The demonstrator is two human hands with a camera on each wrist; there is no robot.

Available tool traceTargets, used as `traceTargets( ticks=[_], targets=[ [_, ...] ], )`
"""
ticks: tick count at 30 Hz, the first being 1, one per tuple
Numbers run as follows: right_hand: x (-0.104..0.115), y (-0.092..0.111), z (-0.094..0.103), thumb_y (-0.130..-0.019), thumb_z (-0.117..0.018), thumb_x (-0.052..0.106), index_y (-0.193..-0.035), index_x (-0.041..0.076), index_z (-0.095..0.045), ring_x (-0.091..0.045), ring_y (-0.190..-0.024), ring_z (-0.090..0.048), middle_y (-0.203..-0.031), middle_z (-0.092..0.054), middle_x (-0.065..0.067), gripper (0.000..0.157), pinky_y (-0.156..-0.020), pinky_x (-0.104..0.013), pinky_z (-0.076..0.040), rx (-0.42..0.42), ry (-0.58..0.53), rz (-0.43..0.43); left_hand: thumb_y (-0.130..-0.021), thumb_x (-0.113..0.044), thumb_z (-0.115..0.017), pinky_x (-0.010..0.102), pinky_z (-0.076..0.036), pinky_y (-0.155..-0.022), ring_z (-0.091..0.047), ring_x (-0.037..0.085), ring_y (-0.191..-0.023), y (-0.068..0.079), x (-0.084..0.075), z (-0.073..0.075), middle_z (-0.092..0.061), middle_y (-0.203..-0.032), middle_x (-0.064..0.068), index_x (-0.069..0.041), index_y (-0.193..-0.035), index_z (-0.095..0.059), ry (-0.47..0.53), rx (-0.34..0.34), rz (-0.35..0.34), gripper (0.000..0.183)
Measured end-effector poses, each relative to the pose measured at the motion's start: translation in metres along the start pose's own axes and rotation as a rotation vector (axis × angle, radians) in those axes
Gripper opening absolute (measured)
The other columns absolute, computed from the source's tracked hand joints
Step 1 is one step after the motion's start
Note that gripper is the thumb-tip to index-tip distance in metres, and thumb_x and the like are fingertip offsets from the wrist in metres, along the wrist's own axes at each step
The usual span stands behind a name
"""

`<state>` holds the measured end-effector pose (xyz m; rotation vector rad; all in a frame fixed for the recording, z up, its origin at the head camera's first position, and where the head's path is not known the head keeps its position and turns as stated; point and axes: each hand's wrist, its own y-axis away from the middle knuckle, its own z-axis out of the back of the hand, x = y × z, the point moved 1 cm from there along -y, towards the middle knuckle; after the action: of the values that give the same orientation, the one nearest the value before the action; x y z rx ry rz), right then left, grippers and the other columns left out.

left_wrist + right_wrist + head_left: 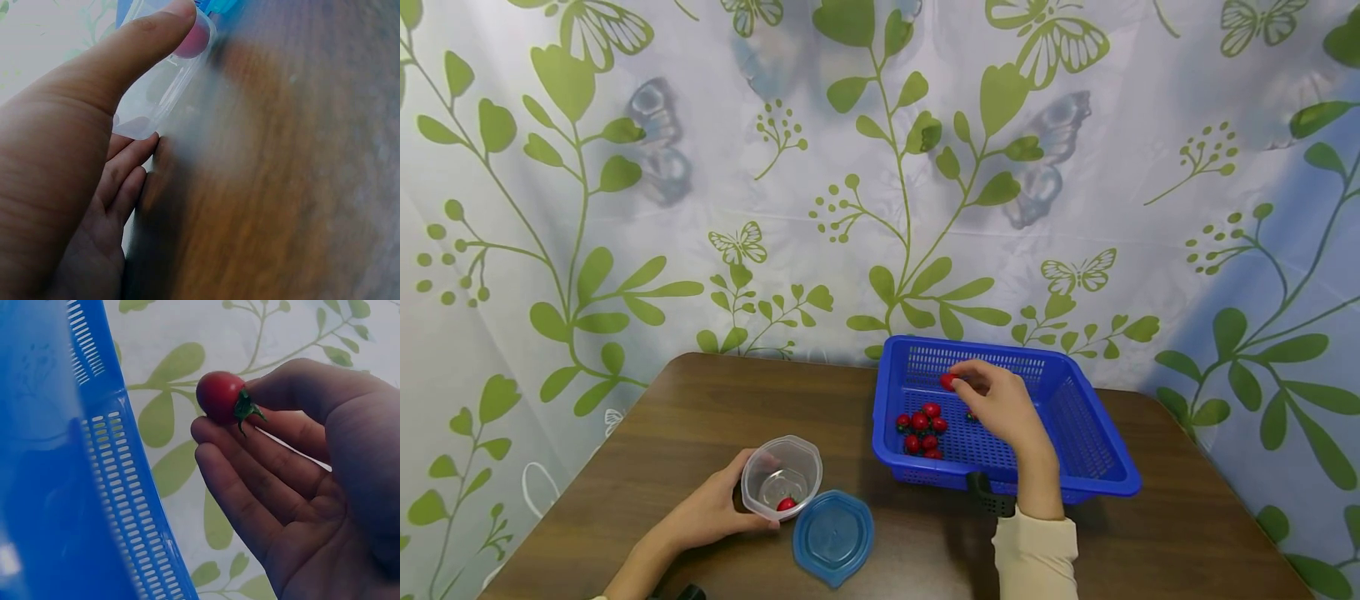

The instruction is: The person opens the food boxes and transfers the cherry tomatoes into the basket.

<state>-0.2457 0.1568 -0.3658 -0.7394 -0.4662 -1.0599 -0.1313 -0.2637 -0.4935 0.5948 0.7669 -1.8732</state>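
My left hand grips a clear plastic container, thumb on the near side and fingers round the far side. The container is tilted, and one red cherry tomato lies inside it. In the right wrist view, my right hand pinches another cherry tomato by its green-stemmed end. The head view places that hand above the blue plastic basket. Several cherry tomatoes sit in the basket's left part, and another is partly hidden beneath the right hand.
A blue lid lies on the brown wooden table, just right of the container. Behind the table hangs a pale curtain printed with green leaves and butterflies. The basket stands toward the table's back right.
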Motion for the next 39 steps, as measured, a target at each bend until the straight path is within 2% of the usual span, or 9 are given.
traceTargets(
  ticks=[8, 19, 39],
  targets=[
    [-0.006, 0.002, 0.004, -0.102, -0.064, 0.017, -0.125, 0.010, -0.070, -0.027, -0.101, -0.073, -0.114, -0.075, -0.010, 0.024, -0.085, -0.049, -0.057, -0.009, 0.023, -0.016, -0.076, -0.049, -0.090, 0.024, -0.049, -0.096, -0.062, 0.014, -0.113, 0.000, 0.000, 0.000, -0.064, -0.131, -0.005, -0.018, -0.138, -0.050, 0.001, 0.003, 0.007, 0.080],
    [-0.007, 0.002, 0.006, -0.103, -0.063, 0.020, -0.125, 0.008, -0.070, -0.031, -0.107, -0.071, -0.116, -0.075, -0.012, 0.026, -0.092, -0.053, -0.055, 0.013, 0.027, -0.023, -0.076, -0.048, -0.090, 0.024, -0.049, -0.097, -0.063, 0.012, -0.112, 0.000, 0.000, -0.001, -0.064, -0.130, -0.005, -0.017, -0.138, -0.050, 0.000, -0.004, -0.010, 0.080],
    [0.007, -0.002, -0.008, -0.103, -0.065, 0.021, -0.123, 0.009, -0.070, -0.030, -0.110, -0.071, -0.119, -0.074, -0.010, 0.024, -0.096, -0.050, -0.055, 0.060, -0.006, 0.022, -0.076, -0.049, -0.090, 0.024, -0.049, -0.097, -0.063, 0.013, -0.113, 0.001, 0.001, -0.001, -0.064, -0.131, -0.005, -0.018, -0.138, -0.050, 0.010, 0.000, 0.006, 0.080]
  ],
)
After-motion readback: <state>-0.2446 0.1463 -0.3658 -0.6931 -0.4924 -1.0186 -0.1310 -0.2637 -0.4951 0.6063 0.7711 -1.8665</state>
